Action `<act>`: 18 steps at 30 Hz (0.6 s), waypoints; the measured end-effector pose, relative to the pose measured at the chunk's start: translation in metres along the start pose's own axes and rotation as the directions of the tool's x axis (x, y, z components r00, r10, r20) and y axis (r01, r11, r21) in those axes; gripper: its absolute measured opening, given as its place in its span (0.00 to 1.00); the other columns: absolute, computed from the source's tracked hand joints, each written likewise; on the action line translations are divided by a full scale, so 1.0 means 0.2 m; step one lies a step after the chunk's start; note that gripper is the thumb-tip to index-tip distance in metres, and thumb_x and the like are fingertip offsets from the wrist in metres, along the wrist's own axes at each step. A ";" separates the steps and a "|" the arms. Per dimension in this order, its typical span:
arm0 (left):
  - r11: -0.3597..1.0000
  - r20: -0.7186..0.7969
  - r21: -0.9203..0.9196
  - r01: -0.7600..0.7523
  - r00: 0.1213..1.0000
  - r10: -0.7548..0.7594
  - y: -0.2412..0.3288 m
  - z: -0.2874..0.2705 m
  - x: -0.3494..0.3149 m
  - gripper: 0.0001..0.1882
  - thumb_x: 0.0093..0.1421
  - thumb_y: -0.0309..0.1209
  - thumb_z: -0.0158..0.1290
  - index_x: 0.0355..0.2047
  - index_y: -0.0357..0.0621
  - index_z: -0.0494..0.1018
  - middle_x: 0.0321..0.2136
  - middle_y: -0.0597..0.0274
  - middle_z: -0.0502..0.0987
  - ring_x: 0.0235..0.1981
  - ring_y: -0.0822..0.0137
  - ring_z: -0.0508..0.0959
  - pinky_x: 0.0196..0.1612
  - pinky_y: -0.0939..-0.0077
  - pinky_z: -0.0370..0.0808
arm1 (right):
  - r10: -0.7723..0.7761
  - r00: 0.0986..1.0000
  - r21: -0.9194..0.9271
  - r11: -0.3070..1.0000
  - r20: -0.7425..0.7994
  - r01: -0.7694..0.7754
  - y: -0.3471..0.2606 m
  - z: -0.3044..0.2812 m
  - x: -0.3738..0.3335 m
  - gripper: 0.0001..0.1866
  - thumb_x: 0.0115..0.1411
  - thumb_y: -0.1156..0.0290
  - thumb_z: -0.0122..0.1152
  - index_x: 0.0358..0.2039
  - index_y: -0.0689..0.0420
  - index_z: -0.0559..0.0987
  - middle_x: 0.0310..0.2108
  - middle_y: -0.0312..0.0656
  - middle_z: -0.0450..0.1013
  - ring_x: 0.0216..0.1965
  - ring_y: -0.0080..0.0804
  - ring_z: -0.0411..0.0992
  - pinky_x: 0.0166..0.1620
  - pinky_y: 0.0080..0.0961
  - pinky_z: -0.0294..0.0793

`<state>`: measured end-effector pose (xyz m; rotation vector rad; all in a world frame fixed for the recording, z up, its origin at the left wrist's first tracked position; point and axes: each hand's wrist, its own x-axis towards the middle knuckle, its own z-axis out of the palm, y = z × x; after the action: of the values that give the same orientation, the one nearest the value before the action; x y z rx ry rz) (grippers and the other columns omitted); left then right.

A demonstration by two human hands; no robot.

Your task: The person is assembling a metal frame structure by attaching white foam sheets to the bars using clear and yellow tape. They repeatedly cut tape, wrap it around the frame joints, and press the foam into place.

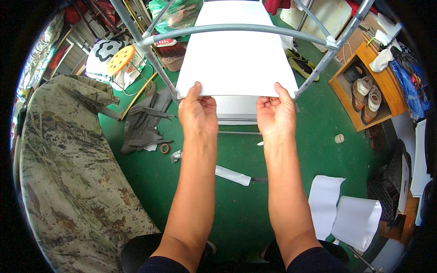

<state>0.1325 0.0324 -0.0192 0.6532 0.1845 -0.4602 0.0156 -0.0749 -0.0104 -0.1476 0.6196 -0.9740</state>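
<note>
A flat white sheet or panel (236, 59) stretches away from me between the legs of a grey tubular metal frame (236, 28). At the sheet's near left corner, my left hand (199, 111) grips the edge, thumb on top and fingers curled underneath. My right hand (276, 111) holds the near right part of that edge in the same way. One curved tube of the frame crosses above the sheet. Below the edge, between my hands, a second pale panel (236, 107) shows. What supports the sheet underneath is hidden.
Camouflage cloth (77, 159) drapes something large at left. Grey scraps (145, 123), a tape roll (165, 148) and a white strip (233, 175) lie on the green floor (241, 209). White sheets (355, 220) lie at lower right, below a wooden shoe cabinet (343, 86). A yellow-topped stool (121, 60) stands far left.
</note>
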 end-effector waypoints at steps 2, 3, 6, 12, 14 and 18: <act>0.998 -0.031 -0.066 0.018 0.999 -0.020 0.00 0.00 0.00 0.05 0.62 0.26 0.58 0.38 0.42 0.74 0.29 0.67 0.76 0.28 0.73 0.71 0.30 0.79 0.66 | 0.022 1.000 0.048 0.999 0.005 -0.022 0.00 0.00 0.01 0.10 0.58 0.75 0.68 0.38 0.55 0.76 0.33 0.35 0.74 0.32 0.23 0.69 0.33 0.21 0.69; 0.995 -0.043 -0.100 0.027 0.999 -0.031 0.00 0.00 0.00 0.05 0.62 0.26 0.58 0.38 0.42 0.74 0.29 0.67 0.76 0.28 0.73 0.71 0.30 0.79 0.66 | 0.030 1.000 0.069 0.997 0.006 -0.031 -0.01 0.00 0.01 0.10 0.58 0.74 0.68 0.38 0.55 0.76 0.32 0.35 0.74 0.32 0.23 0.69 0.34 0.20 0.69; 0.995 -0.031 -0.100 0.025 0.999 -0.028 0.00 0.01 -0.01 0.05 0.63 0.29 0.57 0.38 0.43 0.74 0.29 0.68 0.76 0.29 0.73 0.71 0.30 0.78 0.66 | 0.040 0.999 0.059 0.997 0.021 -0.041 -0.01 -0.01 0.01 0.10 0.59 0.71 0.68 0.39 0.55 0.76 0.33 0.35 0.74 0.33 0.23 0.69 0.34 0.20 0.69; 0.998 0.018 0.070 -0.003 1.000 0.002 -0.07 0.01 -0.07 0.09 0.66 0.36 0.57 0.38 0.44 0.73 0.29 0.67 0.76 0.30 0.72 0.73 0.31 0.77 0.69 | -0.009 0.997 -0.077 0.997 0.073 0.014 0.05 -0.09 -0.04 0.13 0.60 0.62 0.69 0.40 0.51 0.76 0.37 0.31 0.71 0.40 0.23 0.67 0.44 0.26 0.66; 0.989 0.036 0.145 -0.012 0.999 0.007 -0.10 0.01 -0.10 0.10 0.66 0.37 0.58 0.38 0.45 0.72 0.29 0.66 0.76 0.31 0.71 0.75 0.31 0.77 0.71 | -0.028 0.996 -0.061 0.998 0.090 0.033 0.08 -0.14 -0.08 0.12 0.60 0.63 0.67 0.40 0.51 0.76 0.36 0.32 0.71 0.39 0.23 0.67 0.44 0.27 0.66; 0.966 0.109 0.258 0.030 0.992 -0.060 -0.20 0.08 -0.19 0.11 0.65 0.36 0.59 0.40 0.45 0.70 0.30 0.65 0.78 0.32 0.69 0.78 0.34 0.74 0.71 | -0.069 0.998 -0.052 0.996 0.008 0.069 0.10 -0.25 -0.07 0.08 0.58 0.70 0.60 0.39 0.54 0.75 0.34 0.33 0.70 0.34 0.25 0.68 0.39 0.27 0.67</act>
<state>0.0805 0.0087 -0.0163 0.8745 0.0295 -0.5703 -0.0035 -0.0435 -0.0538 -0.2190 0.6382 -1.0242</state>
